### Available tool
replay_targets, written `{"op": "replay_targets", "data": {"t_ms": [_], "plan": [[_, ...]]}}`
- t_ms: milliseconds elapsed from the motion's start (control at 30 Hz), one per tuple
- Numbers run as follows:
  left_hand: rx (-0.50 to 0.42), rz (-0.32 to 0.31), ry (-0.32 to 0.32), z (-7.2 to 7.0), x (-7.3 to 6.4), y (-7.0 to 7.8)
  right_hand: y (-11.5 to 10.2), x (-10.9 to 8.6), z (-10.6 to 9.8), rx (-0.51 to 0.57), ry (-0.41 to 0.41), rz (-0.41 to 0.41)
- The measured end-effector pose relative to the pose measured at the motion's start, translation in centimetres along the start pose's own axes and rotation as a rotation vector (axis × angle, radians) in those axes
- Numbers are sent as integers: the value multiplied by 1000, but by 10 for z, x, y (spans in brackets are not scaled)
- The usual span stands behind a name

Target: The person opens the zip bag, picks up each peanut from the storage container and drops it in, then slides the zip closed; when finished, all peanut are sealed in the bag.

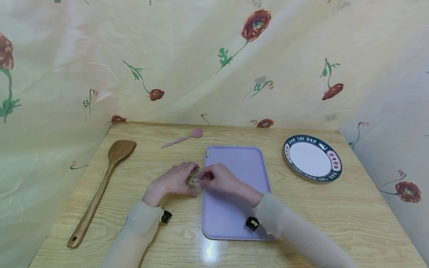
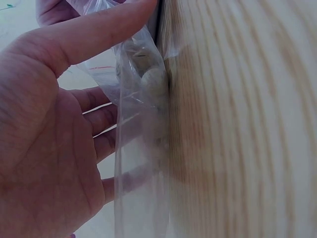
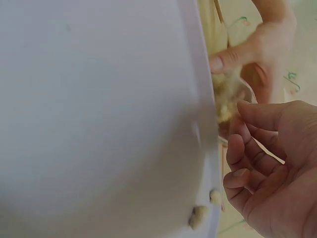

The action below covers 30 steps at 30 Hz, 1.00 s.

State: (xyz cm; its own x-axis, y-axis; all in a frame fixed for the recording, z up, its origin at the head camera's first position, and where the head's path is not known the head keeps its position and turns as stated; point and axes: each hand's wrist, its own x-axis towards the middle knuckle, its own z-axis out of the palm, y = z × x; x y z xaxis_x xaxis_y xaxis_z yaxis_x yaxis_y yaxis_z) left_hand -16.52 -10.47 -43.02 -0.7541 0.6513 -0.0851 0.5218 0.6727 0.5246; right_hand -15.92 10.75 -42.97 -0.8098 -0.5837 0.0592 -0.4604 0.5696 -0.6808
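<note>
A clear zip-lock plastic bag point(image 1: 193, 181) with small pale lumps inside lies on the table against the left edge of a lilac tray point(image 1: 248, 167). My left hand point(image 1: 174, 181) holds the bag from its left side. In the left wrist view its thumb crosses the bag's upper part, with several fingers behind the clear film. With thumb and forefinger, my right hand point(image 1: 222, 178) pinches the bag's edge, over the tray's left rim. Two small pale lumps point(image 3: 197, 217) lie in the tray's far left corner; what they are cannot be told.
A wooden spatula point(image 1: 122, 149) lies along the table's left side. Behind the hands is a small pink spoon point(image 1: 197, 133). To the right of the tray stands a white plate point(image 1: 310, 159) with a dark patterned rim. Flowered cloth point(image 1: 187, 56) hangs behind the table and at both sides.
</note>
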Motion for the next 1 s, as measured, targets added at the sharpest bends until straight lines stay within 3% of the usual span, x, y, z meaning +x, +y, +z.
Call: {"op": "replay_targets", "data": {"t_ms": [467, 1000], "plan": [[-10, -19, -8, 1, 0, 0, 34, -13, -47, -26, 106, 82], [-7, -6, -8, 1, 0, -1, 57, -30, -53, -52, 70, 102]]}}
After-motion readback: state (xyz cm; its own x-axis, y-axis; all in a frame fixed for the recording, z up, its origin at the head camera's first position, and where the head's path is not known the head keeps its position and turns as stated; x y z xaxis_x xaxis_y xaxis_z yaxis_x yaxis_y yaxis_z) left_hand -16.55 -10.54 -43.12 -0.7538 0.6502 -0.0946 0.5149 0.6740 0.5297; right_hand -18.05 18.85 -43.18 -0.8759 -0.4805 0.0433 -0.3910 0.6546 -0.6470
